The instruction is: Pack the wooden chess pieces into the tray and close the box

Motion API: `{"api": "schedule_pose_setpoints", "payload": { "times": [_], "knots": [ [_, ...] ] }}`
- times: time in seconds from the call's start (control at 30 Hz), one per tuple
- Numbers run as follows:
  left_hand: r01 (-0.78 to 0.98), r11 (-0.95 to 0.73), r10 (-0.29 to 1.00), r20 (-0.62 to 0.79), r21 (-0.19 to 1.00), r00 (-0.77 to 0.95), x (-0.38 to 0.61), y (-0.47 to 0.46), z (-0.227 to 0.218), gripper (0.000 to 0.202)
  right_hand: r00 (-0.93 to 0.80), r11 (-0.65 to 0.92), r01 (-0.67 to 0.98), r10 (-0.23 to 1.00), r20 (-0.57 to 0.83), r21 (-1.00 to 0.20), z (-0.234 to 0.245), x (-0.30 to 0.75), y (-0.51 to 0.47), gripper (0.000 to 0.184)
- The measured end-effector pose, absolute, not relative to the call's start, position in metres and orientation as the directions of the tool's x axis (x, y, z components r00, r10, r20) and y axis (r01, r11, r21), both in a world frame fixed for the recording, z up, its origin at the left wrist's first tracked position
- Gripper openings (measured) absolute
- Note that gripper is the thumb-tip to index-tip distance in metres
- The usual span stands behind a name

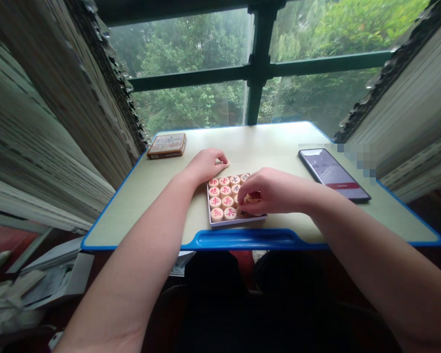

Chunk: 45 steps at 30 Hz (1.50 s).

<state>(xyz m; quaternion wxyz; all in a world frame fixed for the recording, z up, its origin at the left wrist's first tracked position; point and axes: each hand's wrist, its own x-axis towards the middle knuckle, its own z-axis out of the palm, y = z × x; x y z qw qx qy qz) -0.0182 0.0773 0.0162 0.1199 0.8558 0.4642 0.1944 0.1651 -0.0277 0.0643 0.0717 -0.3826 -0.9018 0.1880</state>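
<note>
A shallow box (209,208) with pale sides lies on the desk, holding rows of round wooden Chinese chess pieces (216,214), some marked in red and others in dark characters. Over its right half, my right hand (266,191) is curled, with thumb and fingers closed at a piece near the front; the hand covers several pieces. Just beyond the box's far left corner rests my left hand (209,164). Its fingertips are pinched on the edge of a small pale disc, apparently another chess piece (226,164), on the desktop.
A brown decorated box (167,145) lies at the desk's far left. On the right is a phone (332,174) showing a timer. The pale desk (132,220) has a blue rim and a blue front tray (246,239). Curtains (55,98) flank the window.
</note>
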Motion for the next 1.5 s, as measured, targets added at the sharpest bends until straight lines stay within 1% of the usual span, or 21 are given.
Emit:
{"api": "schedule_pose_setpoints", "payload": {
  "times": [0.27,0.4,0.63,0.73,0.83,1.0,1.1,1.5],
  "knots": [
    [0.745,-0.538,0.842,0.223,0.395,0.491,-0.019,0.078,0.015,0.019,-0.659,0.606,0.716,0.751,-0.049,-0.347,0.062,0.161,-0.027,0.011],
    [0.745,-0.532,0.846,0.219,0.403,0.486,-0.018,0.078,0.015,0.019,-0.675,0.623,0.709,0.735,-0.062,-0.331,0.061,0.158,-0.028,0.009],
    [0.741,-0.53,0.847,0.216,0.411,0.486,-0.019,0.076,0.016,0.018,-0.712,0.636,0.655,0.701,-0.051,-0.409,0.065,0.162,-0.029,0.013],
    [0.74,-0.528,0.848,0.213,0.417,0.485,-0.019,0.076,0.016,0.018,-0.729,0.648,0.636,0.683,-0.05,-0.419,0.066,0.161,-0.03,0.014],
    [0.742,-0.528,0.848,0.212,0.414,0.485,-0.019,0.076,0.016,0.018,-0.739,0.667,0.638,0.671,-0.064,-0.384,0.065,0.159,-0.03,0.015],
    [0.745,-0.534,0.845,0.216,0.399,0.49,-0.019,0.077,0.016,0.019,-0.716,0.671,0.686,0.691,-0.096,-0.281,0.065,0.153,-0.031,0.017],
    [0.743,-0.54,0.841,0.221,0.396,0.493,-0.019,0.078,0.015,0.019,-0.706,0.667,0.703,0.698,-0.123,-0.246,0.065,0.152,-0.03,0.018],
    [0.742,-0.535,0.844,0.219,0.405,0.49,-0.019,0.077,0.016,0.018,-0.672,0.638,0.734,0.732,-0.112,-0.233,0.063,0.151,-0.031,0.016]
  ]
}}
